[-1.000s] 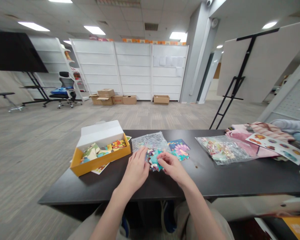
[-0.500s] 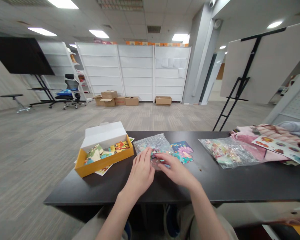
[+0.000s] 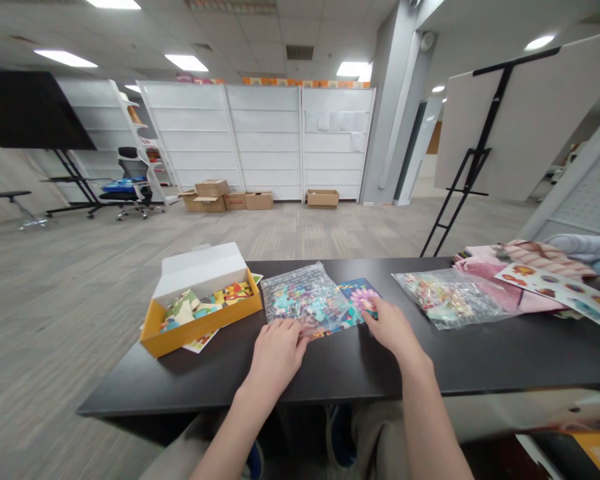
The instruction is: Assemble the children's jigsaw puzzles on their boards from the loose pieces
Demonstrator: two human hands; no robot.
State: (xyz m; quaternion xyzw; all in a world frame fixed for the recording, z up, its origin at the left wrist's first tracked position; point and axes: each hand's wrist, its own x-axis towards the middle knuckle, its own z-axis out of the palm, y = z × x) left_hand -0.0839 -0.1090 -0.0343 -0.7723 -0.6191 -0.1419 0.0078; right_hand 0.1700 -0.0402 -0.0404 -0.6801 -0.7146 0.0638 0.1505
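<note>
A clear plastic bag (image 3: pixel 305 293) of jigsaw puzzle pieces lies on the black table in front of me. My left hand (image 3: pixel 279 350) grips its near left edge, fingers bent over the plastic and thumb toward the right. Partly beneath the bag is a colourful picture card (image 3: pixel 363 293), blue with a pink shape. Its right edge is between the thumb and fingers of my right hand (image 3: pixel 393 328); the fingertips are partly hidden.
A yellow box (image 3: pixel 205 327) with its white lid raised holds puzzle pieces at the left. To the right lie another clear bag (image 3: pixel 445 297) of pieces, a printed sheet (image 3: pixel 555 293) and pink cloth (image 3: pixel 495 283). The table (image 3: pixel 330 373) ends close to my knees.
My hands have moved apart from the bag's middle. The right hand has shifted right to the card, the left slightly nearer me. More of the bag is uncovered, and the view has shifted slightly.
</note>
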